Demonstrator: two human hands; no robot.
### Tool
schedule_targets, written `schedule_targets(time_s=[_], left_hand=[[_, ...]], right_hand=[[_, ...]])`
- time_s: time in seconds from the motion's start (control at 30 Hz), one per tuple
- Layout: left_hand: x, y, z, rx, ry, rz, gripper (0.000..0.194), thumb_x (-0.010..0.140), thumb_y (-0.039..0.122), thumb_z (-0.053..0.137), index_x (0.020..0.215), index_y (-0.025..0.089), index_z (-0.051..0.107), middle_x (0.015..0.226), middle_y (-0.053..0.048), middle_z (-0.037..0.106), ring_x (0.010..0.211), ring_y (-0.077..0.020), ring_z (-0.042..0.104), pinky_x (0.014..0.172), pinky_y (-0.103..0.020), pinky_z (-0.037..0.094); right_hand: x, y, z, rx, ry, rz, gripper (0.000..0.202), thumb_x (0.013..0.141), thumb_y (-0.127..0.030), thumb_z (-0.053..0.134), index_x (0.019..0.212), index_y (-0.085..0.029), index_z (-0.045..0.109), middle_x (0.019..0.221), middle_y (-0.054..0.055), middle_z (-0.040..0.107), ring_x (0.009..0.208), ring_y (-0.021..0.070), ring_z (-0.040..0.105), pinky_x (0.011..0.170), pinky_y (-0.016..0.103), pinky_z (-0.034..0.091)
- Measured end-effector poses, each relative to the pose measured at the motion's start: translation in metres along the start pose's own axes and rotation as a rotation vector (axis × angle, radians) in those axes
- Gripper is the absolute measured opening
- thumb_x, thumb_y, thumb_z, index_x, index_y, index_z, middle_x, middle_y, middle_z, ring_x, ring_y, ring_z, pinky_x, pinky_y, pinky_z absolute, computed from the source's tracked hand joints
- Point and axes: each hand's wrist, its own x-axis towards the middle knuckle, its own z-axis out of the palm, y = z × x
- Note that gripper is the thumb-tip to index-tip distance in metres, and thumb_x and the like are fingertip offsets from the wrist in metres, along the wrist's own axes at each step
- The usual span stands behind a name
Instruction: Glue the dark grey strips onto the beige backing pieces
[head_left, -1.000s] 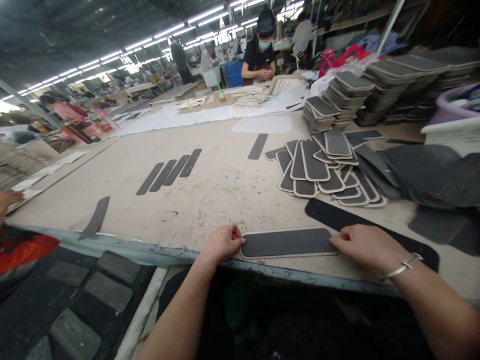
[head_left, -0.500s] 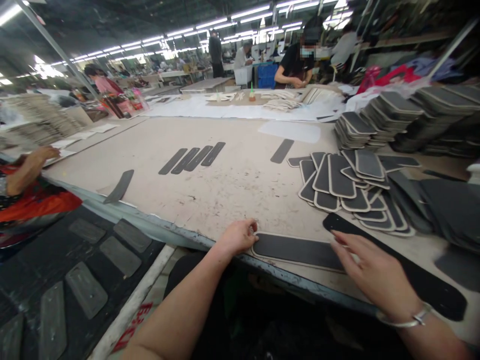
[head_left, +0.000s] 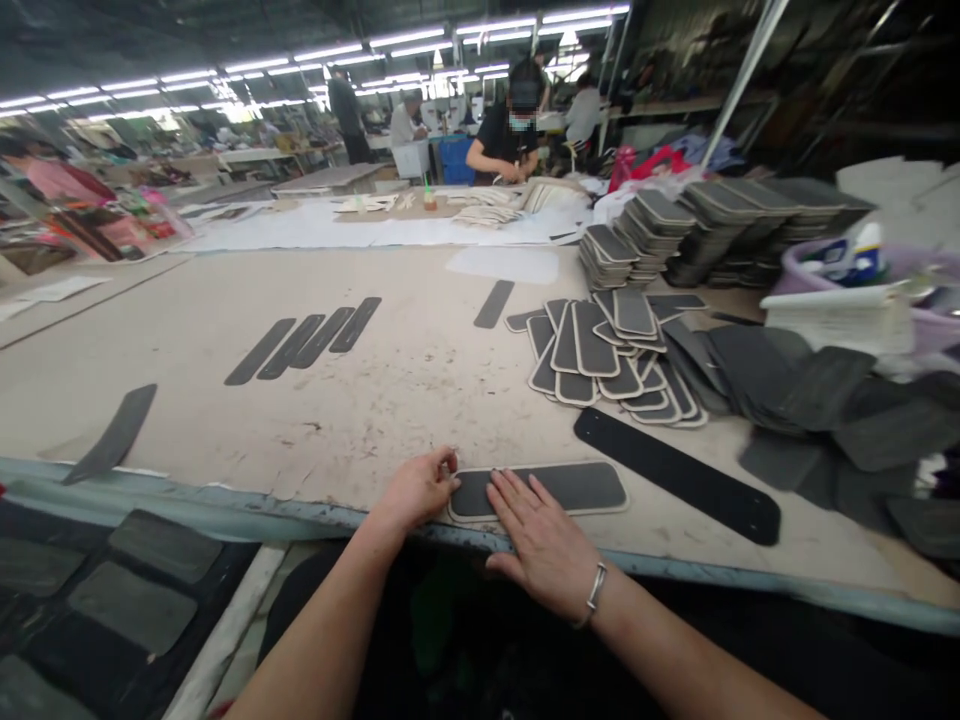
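A long dark grey panel with a pale border (head_left: 585, 484) lies flat along the near edge of the table. At its left end is my left hand (head_left: 420, 490), fingers curled and thumb against the panel's edge. My right hand (head_left: 544, 545) rests flat on the panel just left of its middle, fingers stretched out. To the right, a longer black strip with small holes near its ends (head_left: 675, 475) lies at a slant, apart from both hands. Beyond it is a loose heap of similar pale-bordered panels (head_left: 596, 345).
Several narrow dark pieces (head_left: 300, 340) lie left of centre, and a curved one (head_left: 112, 435) near the left edge. Stacked panels (head_left: 652, 235) stand at the back right, near loose dark sheets (head_left: 765, 365) and a purple basin (head_left: 802, 265). Across the table, a masked person (head_left: 502, 140) works.
My right hand has come down flat on the panel and moved left along it, uncovering its right end. My left hand stays at the left end. The view has turned right.
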Motion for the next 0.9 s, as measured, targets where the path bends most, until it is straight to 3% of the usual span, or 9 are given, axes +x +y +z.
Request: schedule_targets(time_s=[0.2,0.4,0.5,0.63,0.7,0.8,0.83,0.9], left_hand=[[0.001,0.000,0.000,-0.015,-0.009,-0.003,0.009,0.073,0.025,0.054,0.082,0.022,0.052,0.056,0.006,0.051,0.052,-0.0104,0.048,0.048,-0.020,0.028],[0.000,0.003,-0.002,-0.004,-0.007,-0.037,0.010,0.072,0.024,0.055,0.081,0.021,0.054,0.058,0.004,0.055,0.054,-0.0105,0.051,0.050,-0.020,0.031],[-0.002,0.000,-0.003,-0.040,0.009,-0.039,0.014,0.070,0.026,0.058,0.081,0.020,0.054,0.061,0.003,0.057,0.056,-0.0108,0.053,0.051,-0.020,0.034],[-0.008,-0.008,-0.008,-0.296,-0.091,-0.078,0.030,0.075,0.031,0.055,0.100,0.017,0.050,0.061,0.003,0.057,0.053,-0.0109,0.055,0.050,-0.020,0.039],[-0.012,-0.007,-0.013,-0.311,-0.013,-0.082,0.038,0.079,0.034,0.051,0.111,0.017,0.046,0.060,0.004,0.057,0.054,-0.0116,0.056,0.054,-0.021,0.042],[-0.021,0.004,-0.018,-0.101,0.291,0.054,0.041,0.079,0.036,0.054,0.116,0.019,0.049,0.071,0.001,0.058,0.067,-0.0138,0.058,0.068,-0.026,0.045],[-0.024,0.009,-0.019,-0.041,0.337,0.154,0.038,0.078,0.035,0.056,0.113,0.020,0.052,0.079,-0.001,0.059,0.075,-0.0145,0.057,0.074,-0.027,0.044],[-0.032,0.020,-0.017,0.028,0.276,0.372,0.029,0.079,0.031,0.057,0.106,0.021,0.058,0.094,-0.004,0.058,0.089,-0.0156,0.055,0.082,-0.027,0.042]], right_hand=[[-0.009,0.010,-0.003,-0.047,0.028,0.056,0.076,0.081,-0.056,0.044,0.138,-0.010,0.025,0.145,0.013,0.018,0.133,0.0237,0.012,0.108,0.041,0.019],[-0.055,0.056,-0.007,-0.213,0.081,0.273,0.073,0.084,-0.056,0.032,0.136,-0.005,0.030,0.143,0.015,0.023,0.131,0.0259,0.018,0.105,0.044,0.025],[-0.069,0.071,-0.004,-0.254,0.084,0.303,0.075,0.084,-0.058,0.029,0.135,-0.003,0.031,0.143,0.016,0.023,0.132,0.0262,0.017,0.104,0.045,0.025],[-0.071,0.071,-0.001,-0.273,0.098,0.310,0.077,0.083,-0.059,0.025,0.134,-0.001,0.032,0.142,0.017,0.024,0.132,0.0262,0.016,0.104,0.046,0.024],[-0.069,0.070,-0.001,-0.271,0.104,0.311,0.078,0.083,-0.059,0.025,0.134,-0.001,0.031,0.143,0.017,0.023,0.132,0.0264,0.015,0.104,0.046,0.023],[-0.068,0.070,-0.001,-0.265,0.102,0.318,0.079,0.082,-0.061,0.026,0.134,-0.002,0.032,0.143,0.016,0.022,0.132,0.0263,0.016,0.105,0.045,0.023],[-0.068,0.070,-0.001,-0.264,0.100,0.320,0.079,0.082,-0.061,0.026,0.134,-0.002,0.033,0.143,0.016,0.022,0.132,0.0261,0.016,0.105,0.045,0.023],[-0.068,0.071,-0.001,-0.259,0.098,0.327,0.080,0.082,-0.062,0.026,0.134,-0.002,0.033,0.143,0.015,0.022,0.132,0.0259,0.016,0.105,0.045,0.022]])
